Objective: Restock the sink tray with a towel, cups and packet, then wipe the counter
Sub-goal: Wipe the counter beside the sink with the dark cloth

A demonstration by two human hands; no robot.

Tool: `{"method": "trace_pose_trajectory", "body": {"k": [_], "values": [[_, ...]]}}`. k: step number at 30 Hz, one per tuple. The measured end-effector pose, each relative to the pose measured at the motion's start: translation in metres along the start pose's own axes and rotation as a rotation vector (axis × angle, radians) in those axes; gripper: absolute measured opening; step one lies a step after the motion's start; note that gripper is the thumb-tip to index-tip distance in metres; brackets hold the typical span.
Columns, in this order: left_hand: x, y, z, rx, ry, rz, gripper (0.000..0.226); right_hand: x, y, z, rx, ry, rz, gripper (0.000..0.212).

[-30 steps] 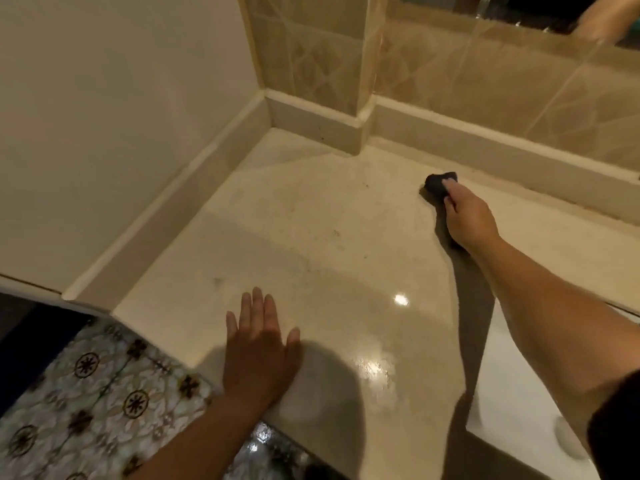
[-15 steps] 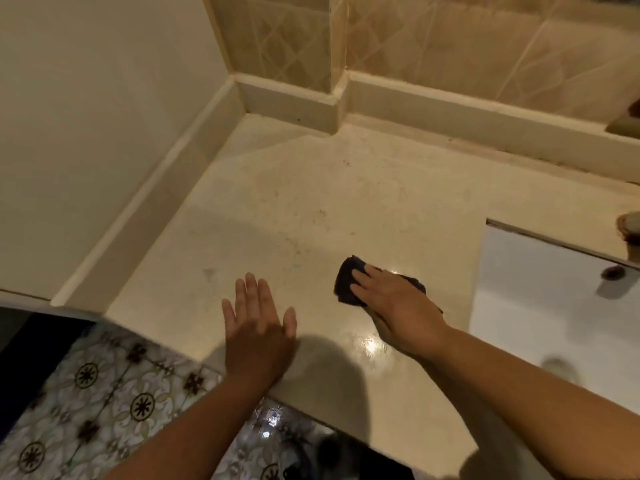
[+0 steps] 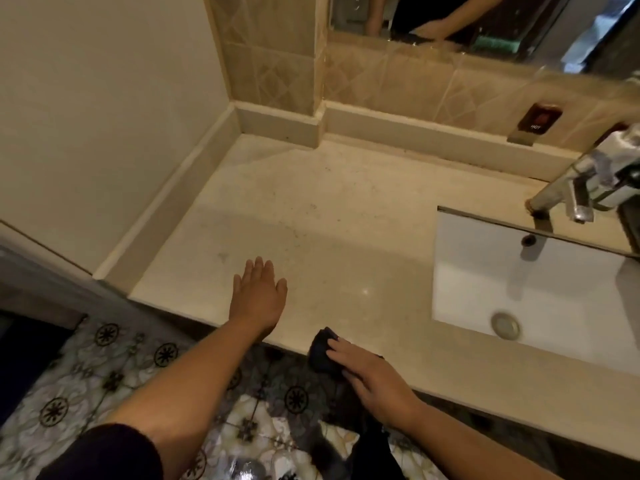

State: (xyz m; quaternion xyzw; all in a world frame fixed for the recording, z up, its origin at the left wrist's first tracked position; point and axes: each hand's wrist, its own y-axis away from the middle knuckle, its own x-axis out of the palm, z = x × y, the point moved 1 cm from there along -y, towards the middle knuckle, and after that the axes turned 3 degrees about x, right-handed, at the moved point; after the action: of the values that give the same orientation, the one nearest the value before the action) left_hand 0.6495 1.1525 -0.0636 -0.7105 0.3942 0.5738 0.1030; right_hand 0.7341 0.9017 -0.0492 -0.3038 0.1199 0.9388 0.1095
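Left hand (image 3: 259, 295) flat, fingers straight, on counter (image 3: 311, 220) left of sink (image 3: 519, 289). Right hand (image 3: 374, 379) presses dark cloth (image 3: 320, 351) at the counter's front edge, fingers extended. Wall plate (image 3: 538, 119) behind sink reads "HOT".

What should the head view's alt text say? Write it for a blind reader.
A right hand presses a dark cloth at the front edge of a beige counter, while the left hand rests flat beside it. A white sink and metal tap sit to the right.

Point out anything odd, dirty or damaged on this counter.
Small dark specks dot the counter, and a faint grey smudge sits ahead of the left hand. No spills or damage show. The right hand presses a dark cloth at the front edge.
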Motion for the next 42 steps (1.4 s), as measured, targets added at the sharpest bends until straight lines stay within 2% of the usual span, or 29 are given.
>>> {"method": "trace_pose_trajectory", "body": {"k": [2, 3, 6, 7, 9, 10, 13, 15, 17, 20, 23, 25, 30, 35, 38, 40, 42], "values": [[-0.008, 0.008, -0.001, 0.028, -0.013, 0.015, 0.059, -0.008, 0.0, 0.015, 0.264, -0.356, 0.028, 0.036], [-0.012, 0.014, -0.003, 0.047, -0.014, 0.03, 0.057, -0.012, 0.0, 0.021, 0.374, -0.626, 0.063, 0.034], [-0.027, 0.036, -0.015, 0.115, 0.187, 0.104, 0.054, -0.028, 0.0, 0.027, 0.542, -1.364, 0.172, 0.035], [-0.036, 0.044, -0.021, 0.129, 0.329, 0.132, 0.053, -0.035, -0.002, 0.031, 0.565, -1.483, 0.202, 0.038], [-0.057, 0.058, -0.033, 0.197, 0.566, 0.167, 0.053, -0.052, -0.006, 0.042, 0.542, -1.567, 0.283, 0.042], [-0.069, 0.064, -0.04, 0.253, 0.6, 0.178, 0.056, -0.061, -0.009, 0.047, 0.493, -1.537, 0.319, 0.045], [-0.101, 0.076, -0.058, 0.369, 0.629, 0.273, 0.073, -0.087, -0.018, 0.064, 0.337, -1.236, 0.38, 0.053], [-0.117, 0.08, -0.07, 0.421, 0.535, 0.292, 0.082, -0.102, -0.022, 0.071, 0.35, -1.044, 0.358, 0.051], [-0.128, 0.081, -0.082, 0.474, 0.378, 0.257, 0.082, -0.116, -0.025, 0.081, 0.335, -0.826, 0.303, 0.042], [-0.139, 0.081, -0.1, 0.548, 0.164, 0.184, 0.057, -0.137, -0.026, 0.091, 0.279, -0.473, 0.245, 0.034], [-0.144, 0.08, -0.108, 0.637, 0.076, 0.155, 0.024, -0.158, -0.022, 0.088, 0.203, -0.039, 0.283, 0.023], [-0.145, 0.076, -0.107, 0.651, 0.034, 0.165, 0.015, -0.168, -0.019, 0.08, 0.166, 0.202, 0.297, 0.016], [-0.132, 0.06, -0.098, 0.682, -0.074, 0.148, 0.011, -0.171, -0.018, 0.065, 0.151, 0.363, 0.153, 0.011], [-0.108, 0.027, -0.103, 0.74, -0.252, -0.129, 0.007, -0.164, -0.044, 0.045, 0.108, 0.525, -0.201, 0.012], [-0.093, 0.006, -0.109, 0.72, -0.314, -0.25, 0.006, -0.158, -0.064, 0.034, 0.083, 0.739, -0.387, 0.014], [-0.071, -0.002, -0.106, 0.713, -0.305, -0.253, 0.008, -0.143, -0.066, 0.018, 0.079, 0.798, -0.431, 0.018], [-0.039, 0.002, -0.091, 0.709, -0.273, -0.185, 0.01, -0.111, -0.057, -0.005, 0.056, 0.768, -0.393, 0.02]]}}
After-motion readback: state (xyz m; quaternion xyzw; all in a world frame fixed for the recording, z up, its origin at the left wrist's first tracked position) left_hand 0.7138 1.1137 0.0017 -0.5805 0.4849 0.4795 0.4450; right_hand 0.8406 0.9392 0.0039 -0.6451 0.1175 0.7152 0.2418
